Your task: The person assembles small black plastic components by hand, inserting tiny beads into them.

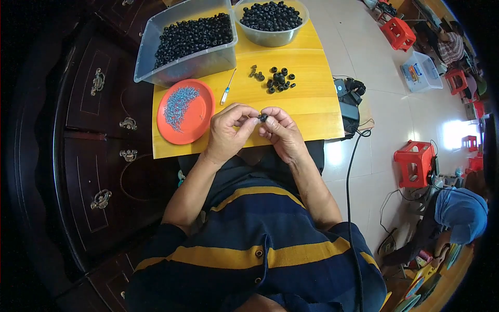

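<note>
In front of my body, just over the near edge of the yellow table (244, 131), both hands meet at a small round black part (263, 118). My right hand (283, 132) pinches it between thumb and forefinger. The thumb and forefinger of my left hand (231, 126) close at the part's left side; whatever they grip is too small to name. A red plate (205, 118) left of my hands carries a heap of small silvery screws (179, 106). A screwdriver (225, 96) with a clear and blue handle lies beside the plate. Several loose black parts (279, 79) lie beyond my hands.
A rectangular plastic bin (200, 66) and a round tub (270, 38), both full of black parts, stand at the table's far side. Dark wooden drawers (86, 161) flank the left. To the right are a black cable (349, 192), red stools (413, 161) and other people (460, 213).
</note>
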Available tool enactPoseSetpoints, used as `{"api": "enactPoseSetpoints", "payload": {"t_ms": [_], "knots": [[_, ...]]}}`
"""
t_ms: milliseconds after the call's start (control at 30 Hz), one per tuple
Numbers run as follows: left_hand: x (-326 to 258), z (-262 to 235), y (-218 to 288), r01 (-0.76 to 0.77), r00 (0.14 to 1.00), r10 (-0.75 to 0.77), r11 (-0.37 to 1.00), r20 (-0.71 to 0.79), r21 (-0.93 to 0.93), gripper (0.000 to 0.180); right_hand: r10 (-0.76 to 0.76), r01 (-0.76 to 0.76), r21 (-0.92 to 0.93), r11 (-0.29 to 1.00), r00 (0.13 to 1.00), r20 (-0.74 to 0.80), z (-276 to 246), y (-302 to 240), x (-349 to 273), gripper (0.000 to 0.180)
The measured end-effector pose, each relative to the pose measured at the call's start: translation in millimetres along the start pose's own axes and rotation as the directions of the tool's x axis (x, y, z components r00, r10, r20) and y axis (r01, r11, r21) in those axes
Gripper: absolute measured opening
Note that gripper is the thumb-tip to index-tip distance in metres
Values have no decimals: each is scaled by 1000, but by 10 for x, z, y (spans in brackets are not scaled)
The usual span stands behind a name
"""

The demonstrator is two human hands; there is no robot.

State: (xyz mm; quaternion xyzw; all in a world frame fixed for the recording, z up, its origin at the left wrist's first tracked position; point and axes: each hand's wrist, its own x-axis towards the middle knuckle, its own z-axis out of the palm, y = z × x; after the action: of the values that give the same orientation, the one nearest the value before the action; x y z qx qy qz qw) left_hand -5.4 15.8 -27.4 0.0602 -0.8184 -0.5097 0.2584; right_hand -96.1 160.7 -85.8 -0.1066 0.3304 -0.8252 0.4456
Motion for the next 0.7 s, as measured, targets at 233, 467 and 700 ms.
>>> {"api": "enactPoseSetpoints", "payload": {"t_ms": [233, 467, 700], "knots": [[-19, -73, 75, -75, 997, 74, 996, 24, 48, 11, 22, -23, 30, 999, 1000, 16, 31, 24, -7, 21], [-51, -99, 66, -109, 994, 108, 991, 21, 74, 11, 19, -19, -8, 1000, 1000, 1, 46, 64, 3, 20], [-83, -97, 9, -72, 997, 72, 996, 6, 49, 14, 2, -2, -32, 999, 1000, -26, 21, 103, 3, 21]]}}
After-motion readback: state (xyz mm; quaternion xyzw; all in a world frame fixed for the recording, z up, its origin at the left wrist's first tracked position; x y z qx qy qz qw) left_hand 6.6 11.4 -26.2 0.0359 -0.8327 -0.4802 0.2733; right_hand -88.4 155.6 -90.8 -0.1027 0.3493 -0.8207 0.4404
